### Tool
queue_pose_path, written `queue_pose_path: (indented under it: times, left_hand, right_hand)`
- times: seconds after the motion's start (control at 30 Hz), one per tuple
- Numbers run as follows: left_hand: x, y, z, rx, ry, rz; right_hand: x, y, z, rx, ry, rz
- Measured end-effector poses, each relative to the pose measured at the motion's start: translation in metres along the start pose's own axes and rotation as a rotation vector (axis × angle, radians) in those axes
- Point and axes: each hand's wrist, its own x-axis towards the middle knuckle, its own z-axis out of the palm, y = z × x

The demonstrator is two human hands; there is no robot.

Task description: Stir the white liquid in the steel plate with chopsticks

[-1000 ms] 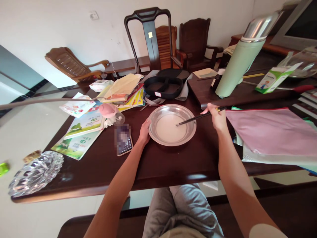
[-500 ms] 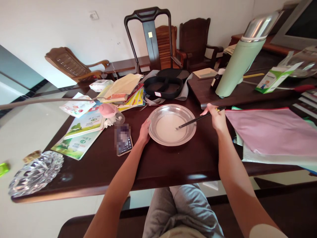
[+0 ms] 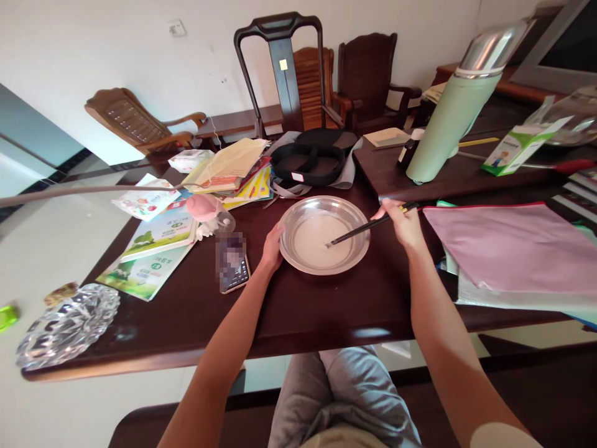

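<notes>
A round metal bowl (image 3: 321, 267) stands on the dark wooden table, with a milky, off-white liquid (image 3: 310, 239) in it. My left hand (image 3: 273, 246) grips the bowl's left rim, its fingers partly hidden behind the edge. In my right hand (image 3: 403, 223) is a pair of black chopsticks (image 3: 364, 229), slanting down to the left across the right rim. Their tips dip into the liquid near the middle of the bowl. A phone (image 3: 234, 264) lies left of my left hand.
A glass dish (image 3: 69, 326) is at the table's left corner, near booklets (image 3: 153, 255) and a pink-topped object (image 3: 204, 206). Behind the bowl lies an open black case (image 3: 308, 165). A green thermos (image 3: 452, 121) and a pink zip pouch (image 3: 508, 246) are on the right.
My right hand and the chopsticks have shifted slightly left, and the tips have moved a little left and down through the liquid. My left hand and the bowl stay put.
</notes>
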Motion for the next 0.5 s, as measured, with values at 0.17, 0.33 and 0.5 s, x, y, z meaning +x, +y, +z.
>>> queue_pose_path:
  times: [0.17, 0.33, 0.5]
  left_hand:
    - [-0.001, 0.000, 0.000, -0.009, -0.015, 0.002]
    - [-0.001, 0.001, -0.001, -0.010, -0.028, -0.001]
    - [-0.001, 0.001, -0.001, 0.003, -0.017, 0.002]
  right_hand:
    - [-0.003, -0.004, 0.010, -0.054, -0.152, -0.050]
    - [0.003, 0.003, -0.003, -0.004, 0.080, -0.033]
    - [-0.001, 0.000, 0.004, 0.008, -0.121, 0.000]
